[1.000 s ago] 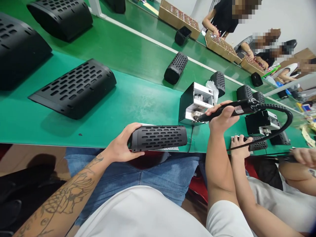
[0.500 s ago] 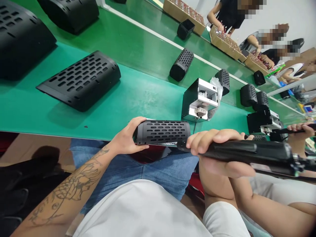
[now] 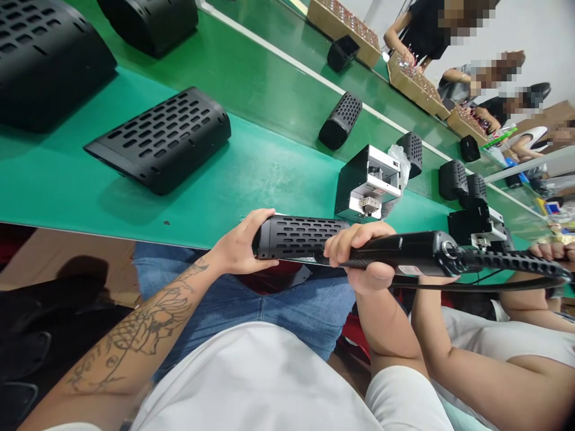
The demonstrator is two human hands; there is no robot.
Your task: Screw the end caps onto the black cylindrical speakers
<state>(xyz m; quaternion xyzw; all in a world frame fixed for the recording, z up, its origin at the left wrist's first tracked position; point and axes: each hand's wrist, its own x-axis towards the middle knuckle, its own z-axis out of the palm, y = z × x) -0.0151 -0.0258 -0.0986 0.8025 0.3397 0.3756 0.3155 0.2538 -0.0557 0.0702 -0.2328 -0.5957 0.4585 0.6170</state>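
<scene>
My left hand (image 3: 242,244) grips the left end of a black perforated housing (image 3: 303,236), thumb below and fingers over the top. This housing lies on its side at the table's near edge, slots facing up. My right hand (image 3: 359,251) is wrapped round a black electric screwdriver (image 3: 415,254), held almost level with its rear end pointing right. The screwdriver's front end is at the housing's right lower edge; its tip is hidden, so I cannot tell whether it touches a screw.
Another perforated housing (image 3: 164,140) lies left on the green table (image 3: 265,173). A black and silver machine (image 3: 368,182) stands just beyond my right hand. More housings (image 3: 341,120) sit along the green line. A co-worker's arm (image 3: 489,371) is close on the right.
My right hand has drawn the screwdriver left, closer in against the housing, and its rear end has swung up a little. My left hand keeps its hold; the whole view has shifted slightly.
</scene>
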